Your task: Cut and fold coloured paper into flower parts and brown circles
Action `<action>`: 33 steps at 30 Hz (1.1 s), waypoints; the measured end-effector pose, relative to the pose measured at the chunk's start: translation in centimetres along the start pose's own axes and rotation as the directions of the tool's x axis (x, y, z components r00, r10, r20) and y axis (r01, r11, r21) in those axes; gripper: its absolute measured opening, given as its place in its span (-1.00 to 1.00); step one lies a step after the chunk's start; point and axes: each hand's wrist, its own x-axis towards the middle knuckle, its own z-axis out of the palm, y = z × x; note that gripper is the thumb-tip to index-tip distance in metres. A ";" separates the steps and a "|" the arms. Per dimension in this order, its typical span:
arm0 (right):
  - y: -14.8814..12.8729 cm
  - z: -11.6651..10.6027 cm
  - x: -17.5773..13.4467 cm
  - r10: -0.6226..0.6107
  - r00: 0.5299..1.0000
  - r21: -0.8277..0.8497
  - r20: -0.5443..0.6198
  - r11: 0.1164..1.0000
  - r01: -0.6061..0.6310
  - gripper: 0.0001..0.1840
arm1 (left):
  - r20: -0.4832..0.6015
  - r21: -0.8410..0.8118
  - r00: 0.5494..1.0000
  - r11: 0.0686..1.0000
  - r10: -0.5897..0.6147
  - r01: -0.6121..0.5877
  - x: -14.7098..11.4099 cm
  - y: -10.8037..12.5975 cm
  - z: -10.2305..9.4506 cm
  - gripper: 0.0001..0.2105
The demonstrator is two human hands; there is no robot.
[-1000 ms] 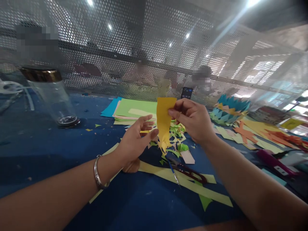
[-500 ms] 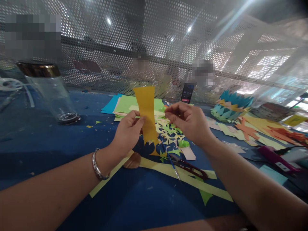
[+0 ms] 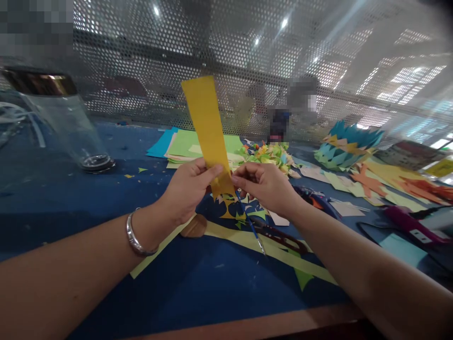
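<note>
My left hand (image 3: 186, 191) pinches a yellow paper strip (image 3: 205, 115) between thumb and fingers near its lower end, and the strip stands tilted to the left. At the strip's lower right edge, my right hand (image 3: 267, 186) has its thumb and fingertips closed on the paper. Below both hands lie cut paper scraps (image 3: 230, 208), a slim blue stick with a pale tip (image 3: 254, 233) and scissors (image 3: 283, 234) with dark red handles. A long pale-green paper strip (image 3: 230, 236) runs under them, beside a brown oval piece (image 3: 194, 226).
Stacked coloured paper (image 3: 184, 144) lies behind the hands, beside a heap of small paper bits (image 3: 274, 156). A glass jar (image 3: 74, 123) stands at left. At right are a layered paper crown (image 3: 348, 146), orange cut paper (image 3: 370, 179) and a purple tool (image 3: 406, 224). Perforated metal (image 3: 159, 80) backs the table.
My right hand has come left and down to the yellow strip's lower edge. The strip now reaches higher and leans left, still in my left hand. The view has shifted slightly.
</note>
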 end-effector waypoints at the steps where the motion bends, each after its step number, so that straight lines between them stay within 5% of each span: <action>1: 0.2 -0.1 0.0 -0.025 1.000 -0.069 -0.016 0.997 0.024 -0.82 | -0.046 0.004 0.999 1.000 0.014 -0.014 0.2 0.0 -0.2 -0.92; 5: 1.1 0.3 0.4 -0.087 0.996 -0.376 0.002 0.923 0.081 -0.83 | -0.217 0.023 0.974 0.998 0.065 -0.061 1.0 -0.2 -1.3 -0.92; 9: 2.2 1.3 1.1 -0.102 0.992 -0.536 0.080 0.834 0.129 -0.82 | -0.199 0.070 0.980 0.997 0.001 0.013 1.3 -0.8 -1.9 -0.91; 17: 2.2 1.0 1.0 -0.129 0.991 -0.519 0.033 0.845 0.127 -0.81 | -0.188 0.061 0.982 0.998 0.008 0.003 1.3 -0.9 -1.9 -0.91; 22: 0.9 1.0 -0.1 -0.311 0.944 -0.480 -0.112 0.848 0.223 -0.73 | -0.113 0.006 0.992 0.998 -0.064 0.065 0.6 -0.9 -1.1 -0.94; 27: 0.3 1.6 -0.6 -0.434 0.901 -0.507 -0.019 0.781 0.365 -0.74 | -0.015 -0.065 0.993 0.991 -0.116 0.114 0.1 -1.2 -0.5 -0.90; 33: 0.3 1.6 -0.6 -0.450 0.893 -0.520 0.014 0.759 0.391 -0.72 | 0.035 -0.129 0.991 0.983 -0.129 0.132 -0.3 -1.1 -0.3 -0.87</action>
